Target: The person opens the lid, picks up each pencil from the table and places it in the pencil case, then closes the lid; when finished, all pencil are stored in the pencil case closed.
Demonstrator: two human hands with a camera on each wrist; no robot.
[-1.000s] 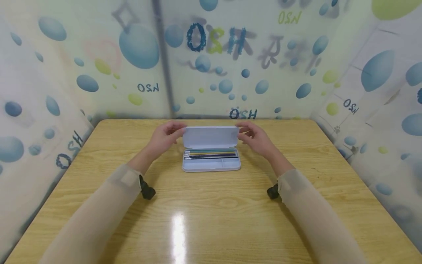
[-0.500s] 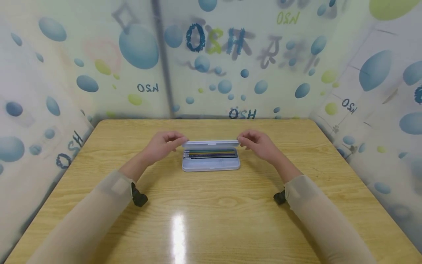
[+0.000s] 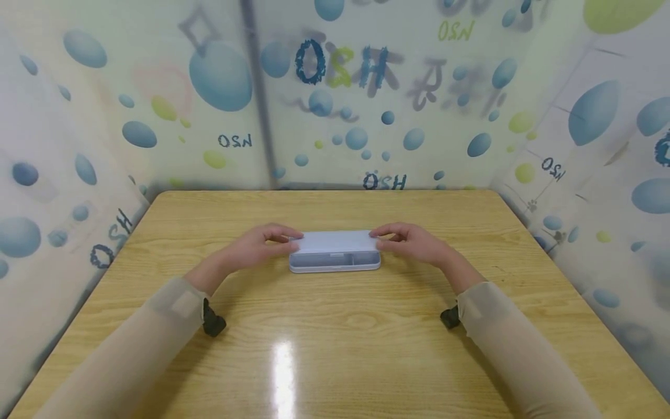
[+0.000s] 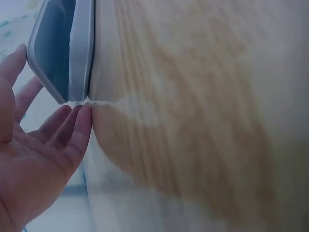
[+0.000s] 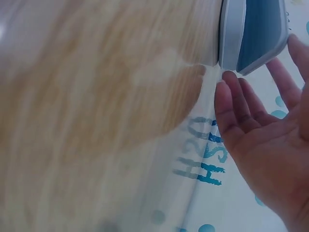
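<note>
A white pencil case [image 3: 335, 269] lies on the wooden table, its hinged lid [image 3: 335, 241] tilted partway down over the tray. Only the front of the tray, with a small divider, shows below the lid; the pencils are hidden. My left hand [image 3: 262, 245] touches the lid's left end with thumb and fingertips. At the opposite end, my right hand [image 3: 410, 244] touches the lid likewise. In the left wrist view, the left thumb [image 4: 17, 60] meets the lid's edge, the other fingers reaching toward the hinge. The right wrist view has the right fingers [image 5: 241, 104] near the hinge, fairly straight.
The wooden table [image 3: 335, 326] extends around the case on every side. Behind it and at both sides stand patterned walls [image 3: 335, 93] with blue and green drops. A dark wrist-worn device [image 3: 213, 322] sits at the left sleeve, another device [image 3: 450, 318] at the right.
The lid has swung from upright, down and toward me, over the tray, covering the pencils from sight. Both hands have come down and nearer with its ends; the case's base has stayed in place.
</note>
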